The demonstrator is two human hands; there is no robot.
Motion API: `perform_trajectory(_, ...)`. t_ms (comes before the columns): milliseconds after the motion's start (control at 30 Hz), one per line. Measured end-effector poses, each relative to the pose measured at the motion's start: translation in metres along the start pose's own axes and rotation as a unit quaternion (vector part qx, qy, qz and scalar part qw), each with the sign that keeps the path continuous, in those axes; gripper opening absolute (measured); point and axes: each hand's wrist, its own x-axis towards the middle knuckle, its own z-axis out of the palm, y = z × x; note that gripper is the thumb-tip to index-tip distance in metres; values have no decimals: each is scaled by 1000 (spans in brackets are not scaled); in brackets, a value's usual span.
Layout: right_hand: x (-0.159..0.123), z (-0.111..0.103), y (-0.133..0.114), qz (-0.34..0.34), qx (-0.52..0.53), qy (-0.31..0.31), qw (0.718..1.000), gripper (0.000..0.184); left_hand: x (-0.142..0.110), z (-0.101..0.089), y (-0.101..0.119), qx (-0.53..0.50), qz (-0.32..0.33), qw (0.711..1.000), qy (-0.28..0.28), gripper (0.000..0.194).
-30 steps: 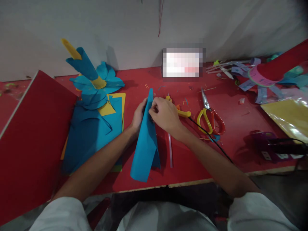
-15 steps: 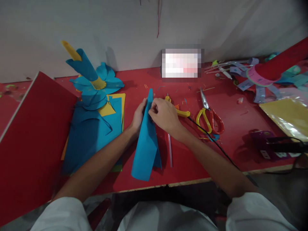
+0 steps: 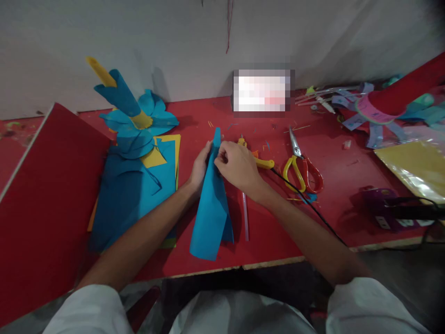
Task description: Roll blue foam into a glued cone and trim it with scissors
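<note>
Rolled blue paper cone at the near middle of the red worktop.
Smooth and matte, it points its slim tip to twelve o'clock; the long axis runs down to a flared end just past six, a loose flap at five. The right hand pinches its upper part at one o'clock; the left hand lies against it at eleven, fingers partly hidden, so its grip I cannot tell. Between ten and eleven, well apart, a curled blue tube holds a yellow roll above a petalled paper flower. At three, a glossy clear packet contains a yellow sheet; metal-bladed scissors lie at two.
</note>
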Motion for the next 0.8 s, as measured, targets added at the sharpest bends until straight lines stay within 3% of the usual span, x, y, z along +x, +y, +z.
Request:
perform_trajectory(100, 0, 0, 0, -1, -11, -2, 1000, 12, 0, 2, -1, 4, 49, 999, -21, 31)
perform_trajectory(367, -2, 0, 2, 3, -6, -9, 1000, 12, 3, -4, -1, 7, 19, 999, -31, 33)
perform_trajectory(567, -14, -4, 14, -34, 85, 30, 995, 13, -2, 1, 5, 6, -22, 1000, -19, 36)
perform_trajectory(700, -25, -7, 26, -67, 156, 31, 985, 22, -5, 6, 12, -29, -36, 997, -55, 35)
perform_trajectory(800, -29, -9, 35, -85, 176, -1, 981, 24, -5, 6, 14, -38, -16, 996, -80, 35)
